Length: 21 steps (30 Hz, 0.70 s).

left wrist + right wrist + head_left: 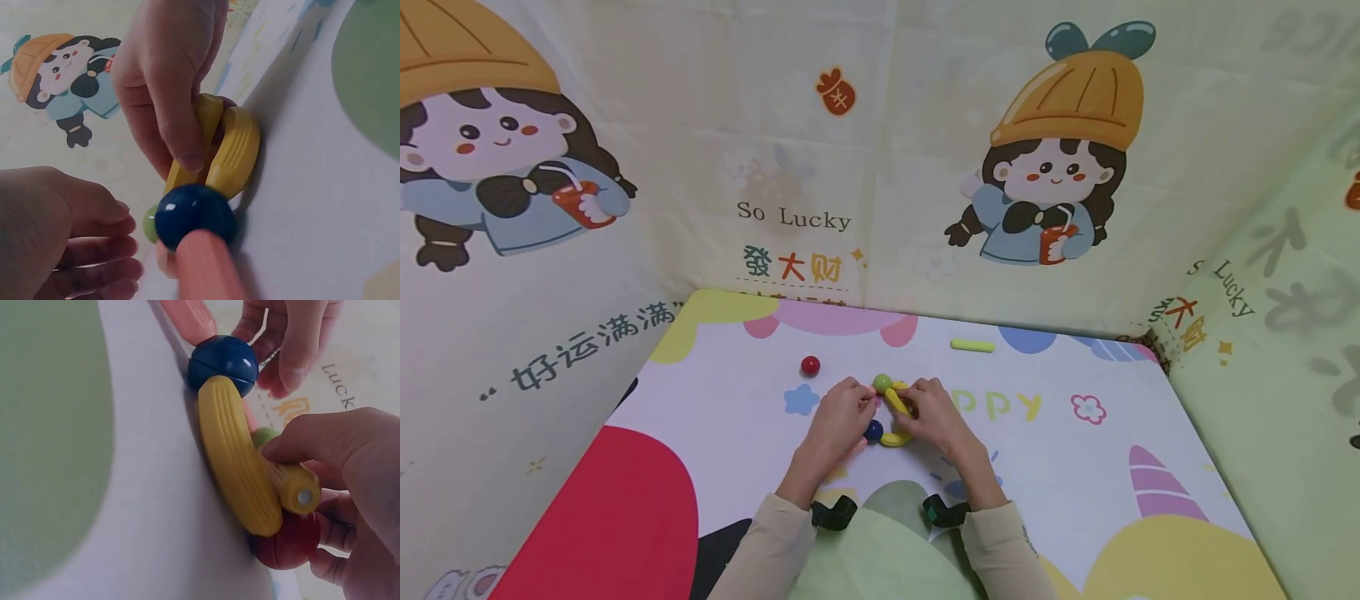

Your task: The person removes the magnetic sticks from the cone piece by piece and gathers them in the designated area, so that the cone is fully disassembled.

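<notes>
pinching yellow rod [895, 402], right grip [931, 411] angled inward, left grip [841, 412] loosely curled beside blue ball [873, 432]

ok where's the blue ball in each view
Head: blue ball in the lower middle.
Left wrist: blue ball in the lower middle.
Right wrist: blue ball in the upper middle.
Shared landmark: the curved yellow stick next to it in all three.
</notes>
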{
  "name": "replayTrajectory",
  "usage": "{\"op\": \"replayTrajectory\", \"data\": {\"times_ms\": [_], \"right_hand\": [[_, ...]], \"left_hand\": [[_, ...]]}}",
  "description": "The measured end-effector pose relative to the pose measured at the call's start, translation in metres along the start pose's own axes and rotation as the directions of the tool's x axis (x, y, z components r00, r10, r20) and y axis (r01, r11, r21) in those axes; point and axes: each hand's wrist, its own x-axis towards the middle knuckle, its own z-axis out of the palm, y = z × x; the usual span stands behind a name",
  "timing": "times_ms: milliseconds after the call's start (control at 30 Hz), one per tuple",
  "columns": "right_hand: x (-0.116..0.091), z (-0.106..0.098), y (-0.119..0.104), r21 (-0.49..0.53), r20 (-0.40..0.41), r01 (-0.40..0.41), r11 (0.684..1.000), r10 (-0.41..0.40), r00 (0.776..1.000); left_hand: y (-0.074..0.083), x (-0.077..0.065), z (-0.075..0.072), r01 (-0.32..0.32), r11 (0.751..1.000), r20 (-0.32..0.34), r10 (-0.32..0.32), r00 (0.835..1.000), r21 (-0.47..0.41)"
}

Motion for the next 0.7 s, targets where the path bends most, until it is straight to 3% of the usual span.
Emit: {"op": "replayTrajectory", "data": {"times_ms": [233, 400, 567, 700], "right_hand": [[-0.0006, -0.0003, -0.0008, -0.032, 0.055, 0.007, 0.999, -0.005, 0.998], [-0.0004, 0.0016, -0.0019, -0.074, 0.056, 0.044, 0.996, -0.040, 0.998], [-0.0009, 0.0034, -0.0020, -0.075, 0.012, 0.095, 0.993, -0.094, 0.995], [-0.0010, 0.0047, -0.0007, -0.084, -0.021, 0.111, 0.990, -0.113, 0.993]], "left_hand": [[-0.0036, 0.0017, 0.0003, -0.057, 0.998, -0.074, 0.059, 0.996, 0.024], [-0.0042, 0.0024, -0.0013, -0.055, 0.998, -0.016, 0.056, 0.998, 0.038], [-0.0053, 0.0017, -0.0023, -0.052, 0.998, 0.061, 0.050, 0.997, 0.036], [-0.0078, 0.0015, -0.0016, -0.042, 0.999, 0.086, 0.040, 0.995, 0.022]]}}
